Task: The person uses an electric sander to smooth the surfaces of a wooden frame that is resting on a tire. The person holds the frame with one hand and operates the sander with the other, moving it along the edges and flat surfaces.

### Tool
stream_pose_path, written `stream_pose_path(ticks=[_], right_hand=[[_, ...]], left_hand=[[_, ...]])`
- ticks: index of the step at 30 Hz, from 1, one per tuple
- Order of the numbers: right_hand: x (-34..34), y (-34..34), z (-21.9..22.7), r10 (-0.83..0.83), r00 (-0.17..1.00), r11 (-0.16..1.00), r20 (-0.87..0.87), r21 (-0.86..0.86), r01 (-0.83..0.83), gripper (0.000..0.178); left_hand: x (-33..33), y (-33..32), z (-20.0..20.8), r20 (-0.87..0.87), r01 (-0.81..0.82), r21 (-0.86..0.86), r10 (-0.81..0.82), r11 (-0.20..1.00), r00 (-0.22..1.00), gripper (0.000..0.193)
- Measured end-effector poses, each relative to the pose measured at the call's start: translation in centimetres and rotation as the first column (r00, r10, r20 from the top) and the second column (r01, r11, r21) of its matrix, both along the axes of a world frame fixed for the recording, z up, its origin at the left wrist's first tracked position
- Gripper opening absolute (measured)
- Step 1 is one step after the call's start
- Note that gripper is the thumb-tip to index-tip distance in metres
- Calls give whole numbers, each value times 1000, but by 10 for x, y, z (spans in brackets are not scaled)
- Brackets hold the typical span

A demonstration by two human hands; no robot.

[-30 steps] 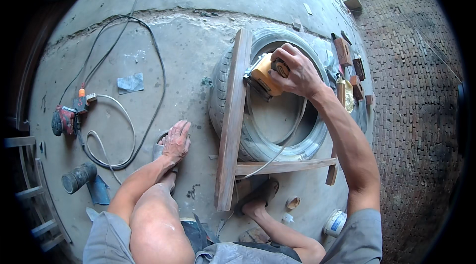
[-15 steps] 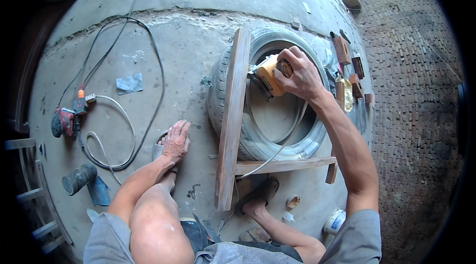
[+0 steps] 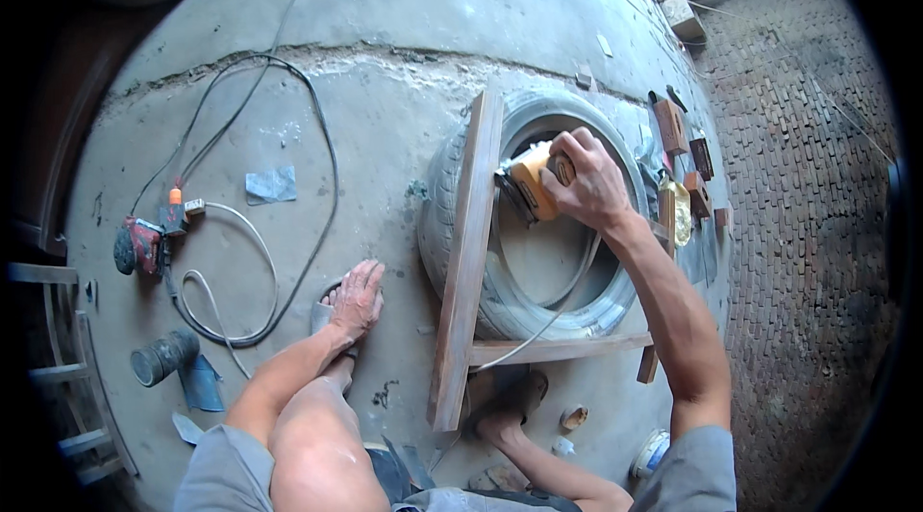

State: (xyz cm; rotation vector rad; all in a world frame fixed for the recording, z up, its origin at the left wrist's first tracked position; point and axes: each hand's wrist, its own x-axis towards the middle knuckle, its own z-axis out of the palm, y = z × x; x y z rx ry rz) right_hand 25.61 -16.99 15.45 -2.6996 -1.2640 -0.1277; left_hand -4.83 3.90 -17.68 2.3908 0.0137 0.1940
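Observation:
My right hand (image 3: 596, 180) is wrapped round a yellow power sander (image 3: 535, 183), its working face turned toward the inner side of a long wooden bar. That bar belongs to a brown wooden frame (image 3: 461, 272) leaning on a tyre (image 3: 562, 324) that lies flat on the floor. The sander's pale cord runs down through the tyre's opening and over the frame's lower crosspiece. Whether the pad presses on the wood is hard to see. My left hand (image 3: 356, 302) lies over my left foot and sandal, fingers stretched out and holding nothing.
A red power tool (image 3: 141, 248) lies at the left beside looped cables (image 3: 322, 118). Near it are a dark cylinder (image 3: 165, 358) and blue-grey sheets (image 3: 271, 185). Bricks (image 3: 670, 125) line the right edge by the brick paving (image 3: 798, 224). A white tub (image 3: 651, 454) stands by my right knee.
The whole view has shifted, so everything appears slightly lower and further right. The sander stays at about the same spot along the bar, and my left hand keeps its place on the foot.

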Motion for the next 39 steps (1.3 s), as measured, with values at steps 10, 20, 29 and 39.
stream_pose_path(ticks=[10, 20, 29, 39], right_hand=[[-4, 20, 6, -118, 993, 992, -23, -34, 117, 30], [-8, 14, 0, -158, 987, 984, 3, -81, 157, 30], [-8, -10, 2, -249, 968, 964, 24, -93, 250, 32], [-16, 26, 5, -314, 949, 942, 8, -126, 312, 33]], left_hand=[[4, -2, -2, 51, 5, 22, -6, 1000, 999, 64], [2, -1, -6, 32, 8, 31, -9, 999, 999, 65], [3, -5, -6, 23, 3, 12, -3, 1000, 1000, 66], [3, -4, -6, 26, 5, 20, -6, 1000, 1000, 63]])
